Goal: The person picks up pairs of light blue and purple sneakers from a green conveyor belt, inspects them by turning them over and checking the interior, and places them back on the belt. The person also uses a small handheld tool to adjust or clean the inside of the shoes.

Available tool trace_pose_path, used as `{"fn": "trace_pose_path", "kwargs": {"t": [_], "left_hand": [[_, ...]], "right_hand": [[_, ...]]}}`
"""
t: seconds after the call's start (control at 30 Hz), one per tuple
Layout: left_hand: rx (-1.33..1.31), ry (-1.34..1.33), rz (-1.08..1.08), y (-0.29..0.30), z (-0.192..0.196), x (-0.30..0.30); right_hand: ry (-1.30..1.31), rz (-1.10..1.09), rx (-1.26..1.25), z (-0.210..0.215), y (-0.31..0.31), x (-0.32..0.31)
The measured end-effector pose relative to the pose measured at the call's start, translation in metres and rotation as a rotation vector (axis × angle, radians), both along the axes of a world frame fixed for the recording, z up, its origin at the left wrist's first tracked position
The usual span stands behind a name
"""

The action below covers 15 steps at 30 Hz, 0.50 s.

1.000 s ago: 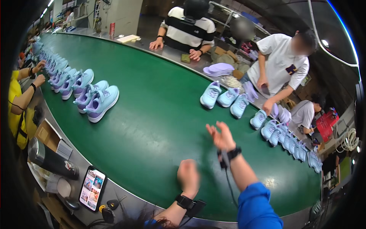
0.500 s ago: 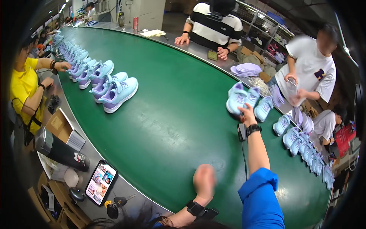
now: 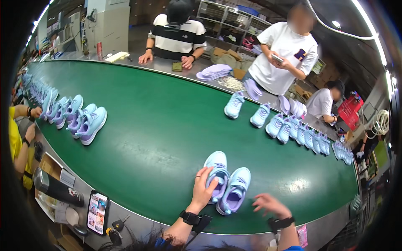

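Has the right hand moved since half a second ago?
Yes. The right hand has pulled back from the far belt edge to the near edge, beside the pair of shoes.

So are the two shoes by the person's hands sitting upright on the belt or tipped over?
Upright: both shoes rest soles-down on the green belt, laces facing up, left hand on one.

From my remote seat the scene was brightly and evenly lit. Light came from a long tube (image 3: 370,29) curving down the upper right of the frame and another strip (image 3: 37,29) at the upper left. A pale glare patch sat on the green belt (image 3: 159,125) toward the lower right, and soft shadows lay under the shoes. The fisheye bent the belt's edges strongly, and a black vignette closed off every corner. My right hand (image 3: 270,205) was smeared by motion blur at lower centre; the left hand (image 3: 203,188) was sharp. Far background looked dim and soft.
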<state>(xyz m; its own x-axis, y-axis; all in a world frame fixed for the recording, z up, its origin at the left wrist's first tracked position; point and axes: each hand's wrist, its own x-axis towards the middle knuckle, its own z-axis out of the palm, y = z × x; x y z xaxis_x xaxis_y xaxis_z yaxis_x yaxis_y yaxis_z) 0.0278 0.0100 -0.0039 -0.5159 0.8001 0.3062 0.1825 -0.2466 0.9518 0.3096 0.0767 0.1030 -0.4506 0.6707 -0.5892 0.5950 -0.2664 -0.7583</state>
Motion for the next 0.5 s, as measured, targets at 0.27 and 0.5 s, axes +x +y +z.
{"fn": "trace_pose_path", "kwargs": {"t": [0.27, 0.5], "left_hand": [[-0.16, -0.01, 0.281, -0.004, 0.001, 0.01], [-0.115, -0.128, 0.189, 0.003, -0.017, 0.003]], "right_hand": [[0.255, -0.187, 0.443, -0.074, -0.025, -0.082], [0.373, -0.28, 0.633, -0.097, -0.022, -0.093]]}}
